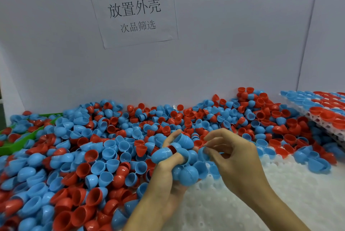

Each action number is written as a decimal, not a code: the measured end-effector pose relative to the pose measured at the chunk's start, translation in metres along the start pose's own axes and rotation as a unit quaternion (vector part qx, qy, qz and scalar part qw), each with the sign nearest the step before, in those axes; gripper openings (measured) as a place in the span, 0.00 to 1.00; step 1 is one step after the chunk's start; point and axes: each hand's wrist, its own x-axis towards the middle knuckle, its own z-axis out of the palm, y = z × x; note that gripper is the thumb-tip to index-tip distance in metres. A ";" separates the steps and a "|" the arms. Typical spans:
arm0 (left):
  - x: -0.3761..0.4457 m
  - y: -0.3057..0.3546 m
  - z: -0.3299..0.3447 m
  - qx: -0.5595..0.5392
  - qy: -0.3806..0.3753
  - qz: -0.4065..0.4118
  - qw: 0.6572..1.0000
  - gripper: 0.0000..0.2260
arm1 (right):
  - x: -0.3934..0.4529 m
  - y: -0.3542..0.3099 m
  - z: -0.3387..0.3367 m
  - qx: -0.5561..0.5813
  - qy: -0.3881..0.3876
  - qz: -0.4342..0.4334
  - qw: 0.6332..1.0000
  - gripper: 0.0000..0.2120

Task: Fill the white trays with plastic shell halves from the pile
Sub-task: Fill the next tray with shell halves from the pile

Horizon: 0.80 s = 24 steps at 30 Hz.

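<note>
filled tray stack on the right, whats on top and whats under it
On top of the filled tray stack, blue and red shell halves sit in rows. Under the top tray, more white trays show at the edge; their contents and the surface beneath are hidden.

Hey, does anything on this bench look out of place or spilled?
Yes: the pile of shell halves has spilled over the green tray at far left, burying most of it. The filled white trays at far right sit tilted, propped on loose shells.
</note>
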 end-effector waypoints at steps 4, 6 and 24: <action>0.000 -0.002 0.002 0.006 0.004 -0.005 1.000 0.26 | -0.002 0.001 0.004 -0.021 0.015 -0.022 0.999 0.16; -0.001 -0.003 0.002 0.009 0.004 -0.008 1.000 0.26 | -0.003 0.001 0.004 -0.035 0.006 -0.033 0.999 0.15; 0.000 -0.003 0.003 -0.012 0.025 -0.012 1.000 0.25 | -0.004 0.005 -0.002 -0.099 -0.159 -0.032 0.982 0.07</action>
